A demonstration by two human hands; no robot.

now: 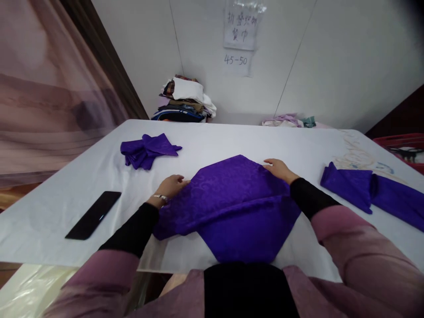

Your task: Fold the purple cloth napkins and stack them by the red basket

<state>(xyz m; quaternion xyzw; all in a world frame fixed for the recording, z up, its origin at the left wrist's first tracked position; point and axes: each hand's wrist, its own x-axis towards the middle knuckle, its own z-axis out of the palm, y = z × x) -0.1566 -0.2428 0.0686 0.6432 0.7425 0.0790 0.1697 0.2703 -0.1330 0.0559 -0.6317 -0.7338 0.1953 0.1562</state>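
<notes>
A purple patterned cloth napkin lies in front of me, partly folded, with a crease running across its middle. Its near part reaches the table's front edge. My left hand, with a bracelet at the wrist, has its fingers closed at the napkin's left edge. At the upper right edge my right hand pinches the fabric between thumb and fingers. The cloth's left end drapes below my left forearm, and its right side is partly hidden by my right sleeve.
A bunched purple napkin lies at the back left, above a black phone. More folded purple cloth rests at the right. Behind the white-covered table are stacked clothes. Handwritten paper signs hang on the wall.
</notes>
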